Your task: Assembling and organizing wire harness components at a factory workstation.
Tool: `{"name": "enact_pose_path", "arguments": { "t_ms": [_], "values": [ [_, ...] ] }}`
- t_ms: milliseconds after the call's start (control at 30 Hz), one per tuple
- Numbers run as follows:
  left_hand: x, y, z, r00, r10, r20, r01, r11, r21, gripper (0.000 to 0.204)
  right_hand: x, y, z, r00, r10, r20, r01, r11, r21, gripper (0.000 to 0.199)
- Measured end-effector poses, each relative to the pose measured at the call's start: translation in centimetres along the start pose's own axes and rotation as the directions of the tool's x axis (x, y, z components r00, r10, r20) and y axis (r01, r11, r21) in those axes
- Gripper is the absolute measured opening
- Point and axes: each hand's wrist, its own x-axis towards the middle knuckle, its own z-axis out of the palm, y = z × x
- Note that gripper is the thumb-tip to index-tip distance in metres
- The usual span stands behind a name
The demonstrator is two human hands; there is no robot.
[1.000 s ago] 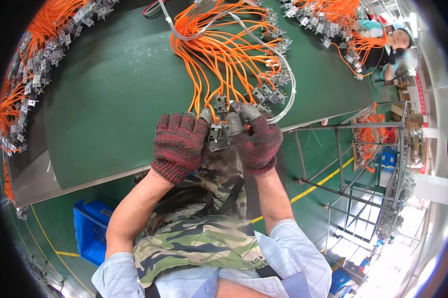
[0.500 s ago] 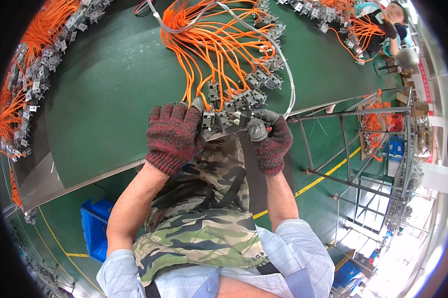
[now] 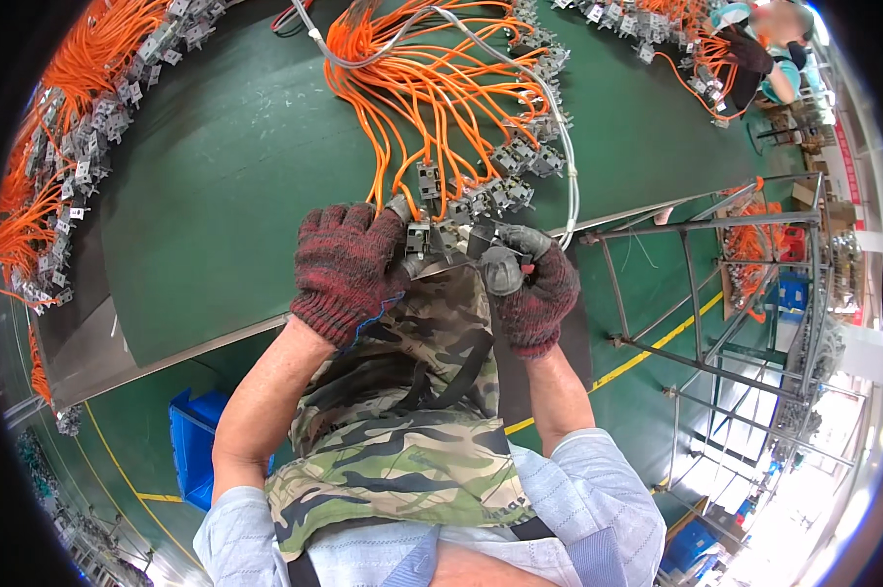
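Note:
Both my hands wear dark red and grey knitted gloves. My left hand [image 3: 349, 259] is at the table's near edge, its fingertips closed on a grey metal connector [image 3: 418, 239] at the end of an orange cable. Just right of it, my right hand [image 3: 534, 289] is closed in a pinch. A dark piece and a bit of red show at its fingers, too hidden to name. Between and beyond the hands lie several more grey connectors [image 3: 495, 196], joined to a fanned bundle of orange cables [image 3: 402, 78].
A grey-white cable [image 3: 571, 147] curves right of the bundle on the green table [image 3: 217, 196]. More cable bundles [image 3: 99, 59] line the left. A metal frame rack [image 3: 696, 284] stands right; a blue bin [image 3: 192, 440] is below left. A person [image 3: 764, 54] works far right.
My right hand has turned slightly and shifted a little toward the left hand. My left hand keeps its hold. The far person's arm has moved. The whole view has shifted slightly.

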Motion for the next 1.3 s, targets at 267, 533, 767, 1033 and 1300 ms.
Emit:
{"name": "enact_pose_path", "arguments": {
  "t_ms": [267, 533, 767, 1033, 1300],
  "values": [
    [0.6, 0.5, -0.8, 1.000, -0.019, 0.016, 0.019, 1.000, -0.022, 0.057, -1.3, -0.7, 1.2, 0.998, 0.044, 0.040, -0.047, 0.997, 0.055, 0.030],
    [0.4, 0.9, -0.4, 0.998, -0.057, -0.003, 0.057, 0.998, -0.020, 0.056, -1.9, -0.8, 1.4, 0.995, -0.041, 0.090, 0.047, 0.997, -0.057, 0.032],
    [-0.1, -0.6, -0.7, 0.998, -0.056, -0.029, 0.053, 0.995, -0.090, 0.057, -1.4, -1.7, 1.9, 0.990, -0.076, 0.121, 0.088, 0.992, -0.093, 0.032],
    [-1.1, -2.8, -3.4, 0.981, -0.142, 0.132, 0.163, 0.973, -0.164, 0.072, -0.3, -3.2, 3.0, 0.947, 0.093, 0.308, -0.086, 0.996, -0.039, 0.036],
    [-1.0, -2.4, -4.0, 0.961, -0.208, 0.180, 0.252, 0.930, -0.269, 0.065, 0.0, -3.9, 3.8, 0.972, 0.136, 0.190, -0.140, 0.990, 0.009, 0.035]
  ]
}}
